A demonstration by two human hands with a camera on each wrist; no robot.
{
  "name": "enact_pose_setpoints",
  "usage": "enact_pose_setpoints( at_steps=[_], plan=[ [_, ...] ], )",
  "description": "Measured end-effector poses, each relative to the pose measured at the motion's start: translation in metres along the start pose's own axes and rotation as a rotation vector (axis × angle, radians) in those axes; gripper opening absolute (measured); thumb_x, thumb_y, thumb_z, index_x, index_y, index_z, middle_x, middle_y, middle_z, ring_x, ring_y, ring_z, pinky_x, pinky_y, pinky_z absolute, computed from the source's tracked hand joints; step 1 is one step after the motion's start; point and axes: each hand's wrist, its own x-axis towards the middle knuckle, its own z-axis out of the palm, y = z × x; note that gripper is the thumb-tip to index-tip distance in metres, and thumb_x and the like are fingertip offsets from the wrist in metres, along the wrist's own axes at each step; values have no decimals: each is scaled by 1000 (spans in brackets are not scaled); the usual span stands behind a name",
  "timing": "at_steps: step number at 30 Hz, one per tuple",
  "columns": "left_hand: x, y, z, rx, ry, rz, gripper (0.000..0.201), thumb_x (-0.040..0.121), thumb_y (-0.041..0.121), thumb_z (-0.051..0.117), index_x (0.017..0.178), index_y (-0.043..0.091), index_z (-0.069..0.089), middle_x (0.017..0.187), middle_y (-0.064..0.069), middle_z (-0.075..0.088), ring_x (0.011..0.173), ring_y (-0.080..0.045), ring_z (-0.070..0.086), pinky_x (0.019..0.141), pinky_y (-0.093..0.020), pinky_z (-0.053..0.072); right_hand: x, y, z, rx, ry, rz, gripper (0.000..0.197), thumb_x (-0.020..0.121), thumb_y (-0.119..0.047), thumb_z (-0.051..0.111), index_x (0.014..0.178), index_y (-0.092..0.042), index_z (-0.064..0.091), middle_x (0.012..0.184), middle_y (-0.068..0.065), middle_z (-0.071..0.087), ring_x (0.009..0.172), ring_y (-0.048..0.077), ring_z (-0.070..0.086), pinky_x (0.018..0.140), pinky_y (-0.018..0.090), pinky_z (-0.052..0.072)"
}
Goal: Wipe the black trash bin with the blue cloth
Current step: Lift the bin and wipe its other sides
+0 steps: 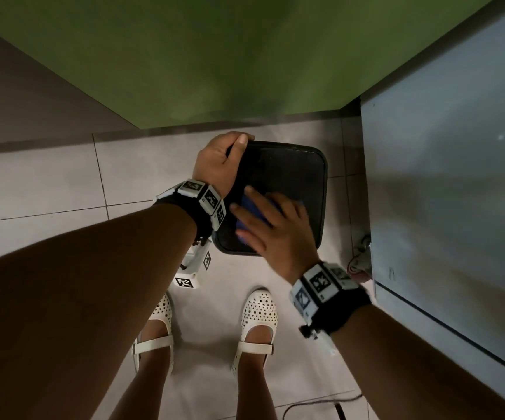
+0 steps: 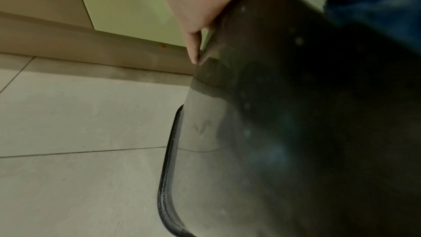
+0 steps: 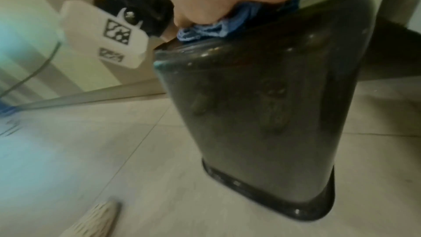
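The black trash bin (image 1: pixel 293 174) stands on the tiled floor in front of my feet. My left hand (image 1: pixel 221 159) grips its far left top corner, thumb on top and fingers curled over the edge. My right hand (image 1: pixel 275 228) lies flat with spread fingers on the blue cloth (image 1: pixel 252 207), pressing it onto the near left part of the bin's top face. The left wrist view shows the bin's side (image 2: pixel 296 114) close up, with the cloth (image 2: pixel 376 6) at the upper right. In the right wrist view the cloth (image 3: pixel 212 28) bunches under my palm on the bin's (image 3: pixel 262 114) top edge.
A tall grey cabinet (image 1: pixel 457 177) stands close on the bin's right, with a caster wheel (image 1: pixel 360 262) at its foot. A green wall (image 1: pixel 215 56) rises just behind the bin. A dark cable (image 1: pixel 321 404) lies on the floor near my right foot. My white shoes (image 1: pixel 260 313) stand close to the bin.
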Motion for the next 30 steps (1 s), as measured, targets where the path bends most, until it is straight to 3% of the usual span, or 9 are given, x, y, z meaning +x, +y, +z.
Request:
enact_pose_setpoints(
  at_steps=[3, 6, 8, 12, 16, 19, 24, 27, 30],
  plan=[
    [1, 0, -1, 13, -2, 5, 28, 96, 27, 43, 105, 18, 68, 103, 1, 66, 95, -7, 58, 80, -3, 40, 33, 27, -6, -59, 35, 226, 39, 89, -39, 44, 124, -26, 54, 134, 4, 54, 119, 25, 38, 90, 45, 40],
    [1, 0, 0, 0, -8, -1, 28, 96, 27, 43, 105, 17, 68, 105, -1, 67, 97, -9, 59, 86, -12, 44, 49, 40, -10, -20, 133, 375, 37, 91, -33, 45, 122, -18, 58, 133, 9, 53, 124, 32, 44, 96, 47, 40],
    [1, 0, 0, -6, -10, -10, 28, 96, 28, 43, 104, 17, 68, 104, 0, 67, 96, -9, 59, 83, -11, 44, 36, 28, -9, 44, 130, 441, 39, 92, -33, 42, 126, -18, 53, 139, 8, 48, 130, 30, 38, 103, 47, 34],
    [1, 0, 1, -47, -9, -47, 28, 96, 29, 43, 103, 19, 68, 104, -1, 67, 98, -11, 60, 87, -18, 46, -19, -10, -6, 116, -3, 335, 50, 89, -43, 48, 134, -22, 41, 145, 6, 38, 135, 24, 25, 109, 42, 21],
    [0, 0, 1, -60, -8, -28, 29, 96, 28, 42, 103, 18, 68, 103, -1, 67, 97, -11, 60, 90, -24, 47, -21, 5, -5, 80, -57, 155, 46, 89, -37, 44, 132, -23, 39, 142, 8, 41, 129, 24, 32, 100, 44, 36],
    [0, -1, 1, -71, -13, -19, 30, 97, 29, 40, 102, 18, 68, 101, -2, 67, 96, -14, 61, 88, -24, 48, -3, 18, -9, 70, 11, 328, 44, 88, -32, 43, 131, -25, 39, 141, 6, 42, 123, 25, 31, 91, 46, 41],
    [-1, -4, 2, -216, 7, -81, 38, 97, 36, 30, 93, 21, 65, 91, -1, 67, 87, -17, 64, 82, -27, 52, 33, -1, -15, 296, 186, 679, 44, 92, -34, 40, 134, -24, 36, 142, 11, 41, 119, 34, 41, 93, 54, 40],
    [-2, -1, 1, -268, 20, -63, 41, 96, 36, 28, 92, 16, 64, 87, -3, 67, 83, -12, 64, 82, -22, 50, 72, -3, -13, 276, 241, 672, 40, 93, -32, 41, 130, -16, 47, 140, 18, 42, 118, 38, 43, 93, 50, 38],
    [-2, -1, -1, -238, 14, 1, 39, 98, 29, 27, 91, 16, 62, 83, 3, 65, 76, 3, 60, 78, -14, 46, 93, -7, -4, 161, 77, 596, 43, 94, -36, 43, 135, -22, 44, 147, 14, 34, 131, 34, 33, 104, 47, 26]
  ],
)
